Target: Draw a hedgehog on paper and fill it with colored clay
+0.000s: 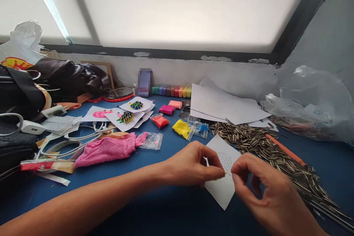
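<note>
My left hand (pixel 197 164) is closed in a pinch, with a tiny yellow bit, perhaps clay, at the tips of thumb and forefinger. Close beside it, my right hand (pixel 268 188) also pinches thumb against forefinger; whatever it holds is too small to make out. Both sets of fingertips hover over a white paper card (pixel 222 193) with a rounded, patterned line drawing, which the hands partly cover. Behind the card lie an open packet of yellow clay (pixel 181 129) and a packet with some blue clay (pixel 202 129).
A heap of striped sunflower seeds (pixel 257 143) spreads along the right, with an orange stick (pixel 284 149) across it. White sheets (pixel 224 103) lie behind. Leftward are decorated cards (pixel 125 118), a pink cloth (pixel 106 149), white cables (pixel 69 142) and black bags (pixel 63 79).
</note>
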`<action>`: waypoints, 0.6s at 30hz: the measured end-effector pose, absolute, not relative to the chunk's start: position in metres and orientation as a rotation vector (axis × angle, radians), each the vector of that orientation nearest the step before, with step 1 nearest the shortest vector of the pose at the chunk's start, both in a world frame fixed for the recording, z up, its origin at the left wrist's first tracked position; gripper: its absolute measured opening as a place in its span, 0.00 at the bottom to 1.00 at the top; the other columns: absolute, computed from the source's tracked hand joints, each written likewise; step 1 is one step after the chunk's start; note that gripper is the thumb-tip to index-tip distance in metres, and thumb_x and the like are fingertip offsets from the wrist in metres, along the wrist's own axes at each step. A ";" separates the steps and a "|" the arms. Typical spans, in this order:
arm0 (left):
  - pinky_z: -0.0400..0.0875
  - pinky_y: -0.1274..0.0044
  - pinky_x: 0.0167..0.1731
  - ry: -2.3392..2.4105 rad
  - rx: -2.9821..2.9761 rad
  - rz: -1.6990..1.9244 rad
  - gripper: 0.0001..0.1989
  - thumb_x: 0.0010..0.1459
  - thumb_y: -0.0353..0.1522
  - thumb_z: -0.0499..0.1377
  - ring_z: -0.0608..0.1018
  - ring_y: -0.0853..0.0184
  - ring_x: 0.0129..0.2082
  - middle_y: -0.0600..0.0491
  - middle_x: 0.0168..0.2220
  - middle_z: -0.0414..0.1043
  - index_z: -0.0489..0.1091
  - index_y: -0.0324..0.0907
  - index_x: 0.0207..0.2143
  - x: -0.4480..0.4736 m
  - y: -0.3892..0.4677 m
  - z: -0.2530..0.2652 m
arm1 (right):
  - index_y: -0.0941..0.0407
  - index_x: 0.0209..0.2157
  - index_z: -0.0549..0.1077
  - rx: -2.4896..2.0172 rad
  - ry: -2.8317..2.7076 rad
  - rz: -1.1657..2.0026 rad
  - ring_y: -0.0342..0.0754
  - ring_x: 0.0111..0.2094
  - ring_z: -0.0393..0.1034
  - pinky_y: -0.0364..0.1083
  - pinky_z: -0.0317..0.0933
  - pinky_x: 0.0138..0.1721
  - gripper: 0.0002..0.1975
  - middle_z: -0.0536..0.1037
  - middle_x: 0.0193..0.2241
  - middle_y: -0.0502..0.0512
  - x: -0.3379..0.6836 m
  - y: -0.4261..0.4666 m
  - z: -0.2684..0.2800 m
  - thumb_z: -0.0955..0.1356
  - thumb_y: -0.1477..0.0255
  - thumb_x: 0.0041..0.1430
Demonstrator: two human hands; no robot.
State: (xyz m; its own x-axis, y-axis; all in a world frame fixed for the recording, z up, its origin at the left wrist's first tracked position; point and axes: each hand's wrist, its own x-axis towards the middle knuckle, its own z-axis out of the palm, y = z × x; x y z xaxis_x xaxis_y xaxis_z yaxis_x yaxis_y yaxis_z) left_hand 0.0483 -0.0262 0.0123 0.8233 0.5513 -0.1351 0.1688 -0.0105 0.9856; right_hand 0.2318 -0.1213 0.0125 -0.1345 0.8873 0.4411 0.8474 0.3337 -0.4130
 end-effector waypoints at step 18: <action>0.63 0.83 0.19 0.680 1.616 0.589 0.08 0.54 0.33 0.59 0.69 0.74 0.20 0.56 0.23 0.68 0.73 0.35 0.30 0.051 -0.013 -0.013 | 0.53 0.33 0.70 -1.372 -2.207 0.144 0.43 0.29 0.69 0.40 0.64 0.28 0.09 0.70 0.32 0.52 0.219 -0.117 -0.006 0.62 0.78 0.63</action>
